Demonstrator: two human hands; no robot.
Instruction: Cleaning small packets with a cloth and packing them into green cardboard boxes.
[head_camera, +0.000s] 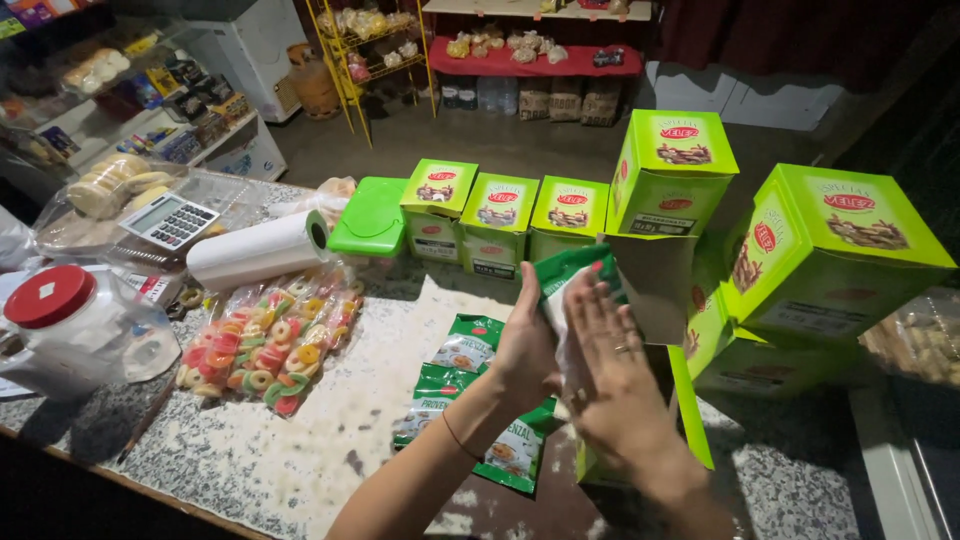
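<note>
My left hand (525, 345) and my right hand (615, 375) press together around a green and white packet (563, 275) above the stone counter. The packet's top pokes out between the palms, just before the open flap of a bright green carton (660, 290). Several more green packets (465, 350) lie flat on the counter under my left forearm. A further packet (515, 450) lies below my wrists.
Lime green cartons stand in a row (500, 215) and stacked at right (835, 250). At left sit a bag of ring candies (265, 345), a white paper roll (258, 250), a calculator (170, 220), a red-lidded jar (70, 330), and a green wipes box (372, 218).
</note>
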